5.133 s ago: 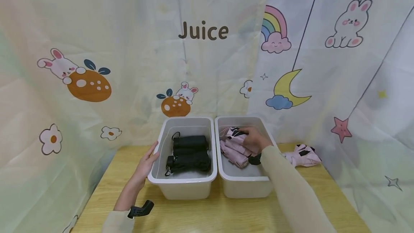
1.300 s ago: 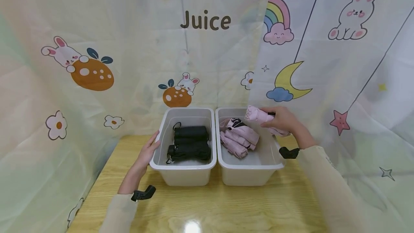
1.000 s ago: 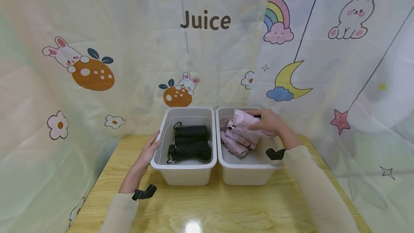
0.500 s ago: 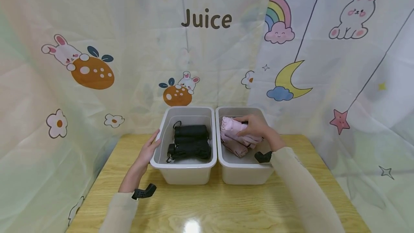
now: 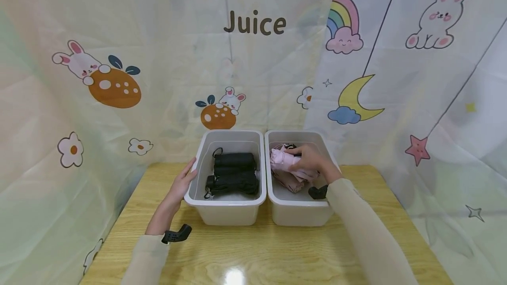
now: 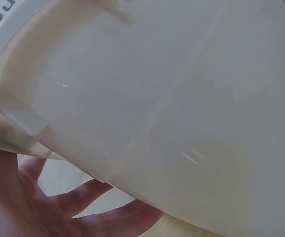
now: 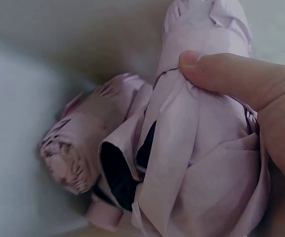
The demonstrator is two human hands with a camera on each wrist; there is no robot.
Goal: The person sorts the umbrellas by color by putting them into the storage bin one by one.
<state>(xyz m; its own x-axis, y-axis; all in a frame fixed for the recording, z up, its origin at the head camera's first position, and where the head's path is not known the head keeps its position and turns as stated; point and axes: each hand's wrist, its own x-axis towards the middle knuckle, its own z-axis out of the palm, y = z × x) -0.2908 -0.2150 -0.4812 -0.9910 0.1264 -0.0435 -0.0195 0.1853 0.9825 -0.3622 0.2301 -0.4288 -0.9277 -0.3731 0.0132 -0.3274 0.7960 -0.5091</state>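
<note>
Now my right hand (image 5: 310, 160), gripping the pink umbrella (image 5: 282, 160), has lowered it onto the pile in the right bin (image 5: 301, 215), while my left hand (image 5: 183, 183) rests flat against the left bin (image 5: 225, 214).

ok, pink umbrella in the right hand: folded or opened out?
Folded. The pink umbrella is a tight pleated roll, canopy wrapped round the shaft, gripped by the right hand inside the right bin atop other pink ones.

Bright, even light fills the head view; a white glare spot sits on the table (image 5: 233, 275) at six o'clock, and straight lines bow toward the edges. Both wrist views are dimmer, soft and blurred up close.
</note>
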